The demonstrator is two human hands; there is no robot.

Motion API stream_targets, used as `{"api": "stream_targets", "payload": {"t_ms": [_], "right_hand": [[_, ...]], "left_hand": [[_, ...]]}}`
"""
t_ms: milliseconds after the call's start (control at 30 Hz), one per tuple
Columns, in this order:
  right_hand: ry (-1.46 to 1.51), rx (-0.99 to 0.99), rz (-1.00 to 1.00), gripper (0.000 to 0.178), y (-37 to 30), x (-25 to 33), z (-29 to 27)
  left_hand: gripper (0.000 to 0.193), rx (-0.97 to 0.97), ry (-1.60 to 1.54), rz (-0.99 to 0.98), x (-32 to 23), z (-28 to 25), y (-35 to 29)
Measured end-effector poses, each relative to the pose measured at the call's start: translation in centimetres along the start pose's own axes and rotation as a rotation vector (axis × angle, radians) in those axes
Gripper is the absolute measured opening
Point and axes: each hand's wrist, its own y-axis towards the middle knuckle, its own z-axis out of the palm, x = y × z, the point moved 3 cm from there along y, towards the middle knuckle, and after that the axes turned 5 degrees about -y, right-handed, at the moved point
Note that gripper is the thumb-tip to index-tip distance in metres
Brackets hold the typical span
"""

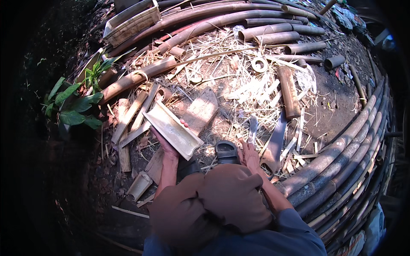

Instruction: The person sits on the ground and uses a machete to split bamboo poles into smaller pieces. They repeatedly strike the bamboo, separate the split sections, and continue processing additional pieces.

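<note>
My left hand [168, 147] grips a split bamboo half [173, 128] from below and its outer side, with fingertips curled over its far edge. The pale hollow inside faces up, and the piece slants down to the right. Beside the right sandal [226, 150], my right hand [248, 154] hangs low with its fingers stretched forward, and nothing shows in it. Just right of it lies a hand saw [275, 138] with a broad grey blade. A narrow grey piece [253, 128] sits beyond the fingers. Under the bamboo half rests a flat wooden board [203, 109].
Long bamboo poles [331, 170] curve along the right, and more poles [205, 23] lie across the back. Pale shavings [252, 89] litter the ground around a short bamboo tube [289, 91]. A crate [132, 25] stands back left, near a leafy plant [74, 104].
</note>
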Motion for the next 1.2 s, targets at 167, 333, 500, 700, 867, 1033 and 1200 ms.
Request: {"api": "stream_targets", "payload": {"t_ms": [167,333,500,700,867,1033,1200], "right_hand": [[-0.276,0.062,0.159,0.066,-4.4,-5.9,3.7],[-0.08,0.121,0.197,0.061,-5.6,-6.6,4.3],[0.419,-0.05,0.38,0.056,-7.5,-6.4,-6.5],[0.992,-0.678,-0.009,0.046,-10.7,11.1,-29.4],[1.135,-0.415,-0.37,0.056,-11.3,19.9,-26.0],[0.314,0.09,-0.129,0.028,-10.1,15.7,-7.6],[0.477,0.111,-0.323,0.034,-9.5,21.9,-9.0]], "left_hand": [[0.095,-0.002,0.45,0.472,-3.7,-1.9,-0.5],[0.084,-0.105,0.867,0.65,-6.6,-4.0,-2.9],[0.108,-0.11,0.793,0.87,-6.5,0.2,-4.0],[0.062,-0.126,1.005,0.655,-9.9,-4.8,-1.4],[0.041,-0.099,1.155,0.658,-10.0,-1.9,-2.0],[0.042,-0.152,1.115,0.544,-11.9,-3.9,-1.5],[0.038,-0.201,0.946,0.505,-14.2,-6.3,-2.2]]}}
